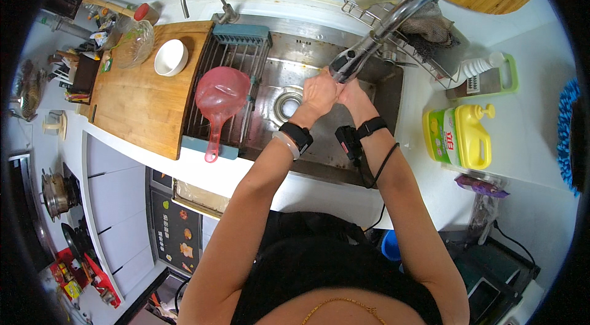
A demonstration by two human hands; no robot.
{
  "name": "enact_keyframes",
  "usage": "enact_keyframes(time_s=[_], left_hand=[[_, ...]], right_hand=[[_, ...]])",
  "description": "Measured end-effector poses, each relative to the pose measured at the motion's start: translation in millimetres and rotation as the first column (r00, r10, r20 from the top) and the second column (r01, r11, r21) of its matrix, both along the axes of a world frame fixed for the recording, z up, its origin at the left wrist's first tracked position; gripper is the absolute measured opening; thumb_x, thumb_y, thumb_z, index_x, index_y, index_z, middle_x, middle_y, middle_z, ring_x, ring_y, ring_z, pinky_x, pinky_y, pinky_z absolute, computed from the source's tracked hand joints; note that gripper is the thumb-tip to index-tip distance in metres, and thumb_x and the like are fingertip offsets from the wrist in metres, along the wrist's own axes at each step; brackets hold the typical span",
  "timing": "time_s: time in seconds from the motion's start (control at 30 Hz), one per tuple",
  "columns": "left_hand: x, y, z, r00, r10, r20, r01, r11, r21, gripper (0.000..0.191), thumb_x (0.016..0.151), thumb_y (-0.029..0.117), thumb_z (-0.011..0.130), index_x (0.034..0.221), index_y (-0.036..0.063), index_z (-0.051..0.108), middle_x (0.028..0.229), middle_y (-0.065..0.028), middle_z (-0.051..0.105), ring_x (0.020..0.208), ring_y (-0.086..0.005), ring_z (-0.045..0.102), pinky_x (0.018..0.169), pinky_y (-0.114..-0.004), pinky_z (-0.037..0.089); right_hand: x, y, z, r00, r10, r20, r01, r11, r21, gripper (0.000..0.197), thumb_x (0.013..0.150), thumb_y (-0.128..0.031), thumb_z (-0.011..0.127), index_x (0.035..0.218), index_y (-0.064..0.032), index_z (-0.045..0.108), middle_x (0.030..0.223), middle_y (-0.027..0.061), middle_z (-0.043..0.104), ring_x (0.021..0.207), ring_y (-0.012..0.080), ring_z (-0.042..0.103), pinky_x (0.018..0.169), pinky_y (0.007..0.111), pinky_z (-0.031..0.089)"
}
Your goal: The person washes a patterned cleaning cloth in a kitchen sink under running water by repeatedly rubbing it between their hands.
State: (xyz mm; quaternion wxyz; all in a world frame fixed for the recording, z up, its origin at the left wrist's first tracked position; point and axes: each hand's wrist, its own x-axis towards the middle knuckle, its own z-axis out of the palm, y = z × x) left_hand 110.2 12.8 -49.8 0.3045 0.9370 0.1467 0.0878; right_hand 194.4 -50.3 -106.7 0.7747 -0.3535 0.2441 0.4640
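Observation:
Both of my hands meet beneath the spout head of a chrome faucet (357, 60), over a stainless steel sink (318, 150). My left hand (319, 91) is curled, its knuckles up, and touches my right hand (352, 93). The faucet head covers part of the fingers, so whether anything lies between the hands is hidden. Below and left of them is the round sink drain (289, 106). A black strap circles each wrist, and a black device with a cable (350, 140) hangs by the right one.
A pink plastic ladle (222, 92) rests on a draining rack (242, 55) at the sink's left. Beyond it, a white bowl (171, 57) stands on a wooden cutting board (143, 99). To the right are a yellow detergent jug (474, 136) and a wire rack (357, 9) holding a sponge and cloth.

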Motion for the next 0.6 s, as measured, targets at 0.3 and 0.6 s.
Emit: enact_keyframes(time_s=[0.3,0.6], left_hand=[[5.5,6.3,10.7,1.0,-0.008,-0.017,0.008,0.999,0.031,0.02,0.065,0.019,0.05,0.067,0.0001,0.055,0.065,-0.0179,0.057,0.065,-0.0317,0.056,0.063,-0.036,0.043],[3.0,9.3,7.4,0.996,0.033,-0.08,-0.025,0.995,0.098,0.02,0.065,0.018,0.047,0.069,0.0011,0.057,0.067,-0.0179,0.058,0.066,-0.0307,0.057,0.065,-0.037,0.044]], right_hand=[[-5.7,6.3,-1.9,0.998,0.022,0.053,-0.022,1.0,-0.003,0.031,0.078,-0.037,0.042,0.068,-0.0092,0.051,0.073,0.0046,0.054,0.069,0.0199,0.052,0.064,0.034,0.044],[-6.5,10.2,-17.0,0.993,0.0,0.119,0.0,1.0,0.004,0.026,0.081,-0.031,0.041,0.078,-0.0072,0.05,0.081,0.0058,0.053,0.073,0.0203,0.051,0.062,0.034,0.045]])
